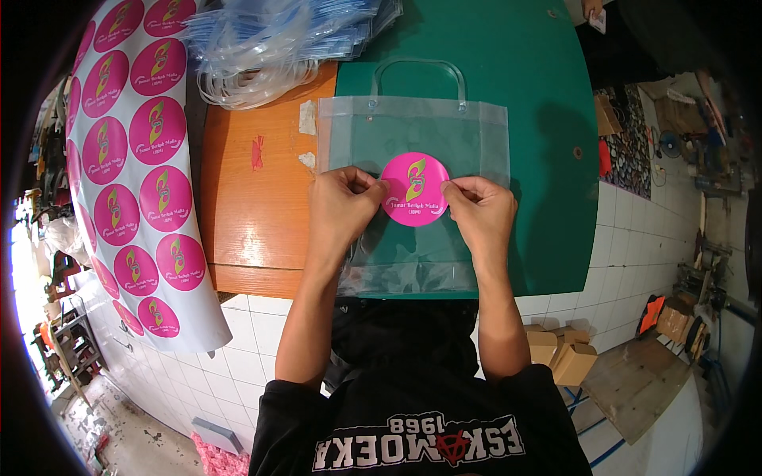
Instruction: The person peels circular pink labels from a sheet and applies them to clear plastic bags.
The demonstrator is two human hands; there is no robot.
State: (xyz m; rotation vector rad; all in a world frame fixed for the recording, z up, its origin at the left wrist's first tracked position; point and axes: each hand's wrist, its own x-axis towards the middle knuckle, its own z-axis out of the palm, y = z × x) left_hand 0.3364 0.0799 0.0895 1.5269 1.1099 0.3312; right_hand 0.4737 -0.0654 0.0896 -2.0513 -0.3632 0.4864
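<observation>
A round pink sticker [415,208] with a green and yellow emblem is stretched between my two hands, over the middle of a clear plastic bag [349,119]. My left hand [347,205] pinches its left edge between thumb and fingers. On the opposite edge, my right hand [481,208] has the same kind of pinch. The bag lies flat with its looped handle [421,62] pointing away from me. Whether the sticker touches the bag cannot be told from here.
A white sheet of matching pink stickers [198,313] drapes along the left, past the orange wooden tabletop [254,198]. Behind it lies a pile of clear bags [278,40]. The bag rests mostly on a green table surface [548,222]. Cardboard boxes [567,357] stand low at the right.
</observation>
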